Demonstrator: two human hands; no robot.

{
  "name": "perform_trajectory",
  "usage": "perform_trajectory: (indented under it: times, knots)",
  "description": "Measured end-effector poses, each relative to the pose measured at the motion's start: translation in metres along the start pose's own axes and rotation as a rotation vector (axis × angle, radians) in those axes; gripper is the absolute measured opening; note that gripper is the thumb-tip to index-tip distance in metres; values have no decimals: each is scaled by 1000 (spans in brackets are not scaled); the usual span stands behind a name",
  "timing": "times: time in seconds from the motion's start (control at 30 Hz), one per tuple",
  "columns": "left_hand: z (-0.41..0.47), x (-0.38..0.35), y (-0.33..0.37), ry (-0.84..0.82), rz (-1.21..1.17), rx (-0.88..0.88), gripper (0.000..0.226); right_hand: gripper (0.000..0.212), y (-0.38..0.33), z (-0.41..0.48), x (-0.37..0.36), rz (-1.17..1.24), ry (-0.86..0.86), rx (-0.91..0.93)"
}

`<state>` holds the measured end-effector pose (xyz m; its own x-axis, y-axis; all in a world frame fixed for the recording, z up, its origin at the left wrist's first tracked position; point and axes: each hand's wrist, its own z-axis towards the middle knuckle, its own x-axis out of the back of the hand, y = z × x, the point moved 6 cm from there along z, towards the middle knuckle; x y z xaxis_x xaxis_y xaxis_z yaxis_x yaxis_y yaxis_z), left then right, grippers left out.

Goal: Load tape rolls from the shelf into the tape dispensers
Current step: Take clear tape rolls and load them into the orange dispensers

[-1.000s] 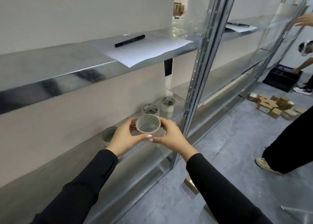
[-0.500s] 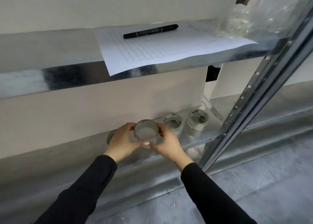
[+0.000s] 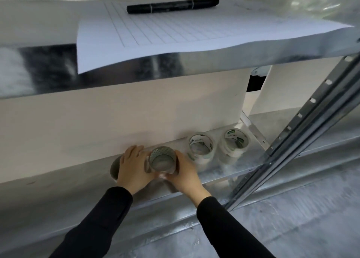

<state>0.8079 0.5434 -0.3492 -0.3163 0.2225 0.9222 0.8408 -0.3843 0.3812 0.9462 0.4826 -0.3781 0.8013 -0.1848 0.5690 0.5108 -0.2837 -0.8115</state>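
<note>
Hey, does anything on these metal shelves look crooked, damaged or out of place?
One thing: the white gridded paper sheet on the upper metal shelf overhangs its front edge, wavy and drooping, held only by the black marker pen. The clear tape rolls on the lower shelf stand upright and look intact.

Glossy galvanised metal shelf (image 3: 243, 172), matt paper sheet (image 3: 155, 43), clear glossy tape rolls (image 3: 200, 146)
</note>
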Motion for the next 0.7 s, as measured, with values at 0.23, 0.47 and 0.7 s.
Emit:
perform_trajectory:
  times: [0.23,0.47,0.7]
  knots:
    - [9,15,34,-46,-76,-117,144,53,-2,-22,53,86,204,64]
    - [39,-15,106,-188,-164,-261,100,58,49,-23,113,-21,396,-70]
    - [72,-53,118,-169,-96,-181,107,74,69,2,95,-41,198,-113]
